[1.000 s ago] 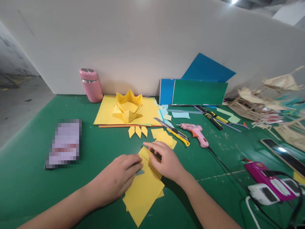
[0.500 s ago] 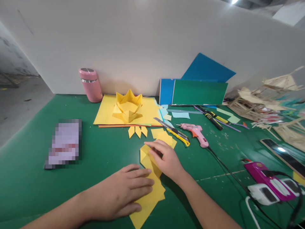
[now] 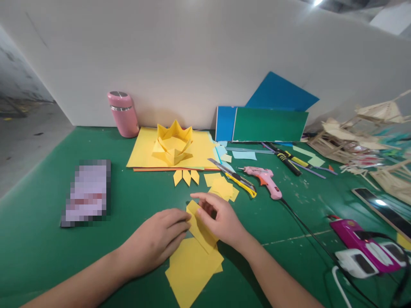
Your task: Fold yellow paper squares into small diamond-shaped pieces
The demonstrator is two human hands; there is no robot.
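The left hand (image 3: 162, 234) and right hand (image 3: 223, 219) touch the folded yellow paper (image 3: 203, 233) between them, overlapping yellow sheets (image 3: 192, 270); whether either pinches it cannot be told. Uneven pressure could skew its fold.

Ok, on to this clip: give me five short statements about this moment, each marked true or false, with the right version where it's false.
1. The right hand touches the folded yellow paper. True.
2. The left hand is holding the cutter. False: the left hand is at the edge of the folded yellow paper, and the cutter lies on the table.
3. The paper crown sits on the stack of sheets. True.
4. The pink bottle lies on its side. False: the pink bottle stands upright.
5. The glue gun lies to the right of the cutter. True.
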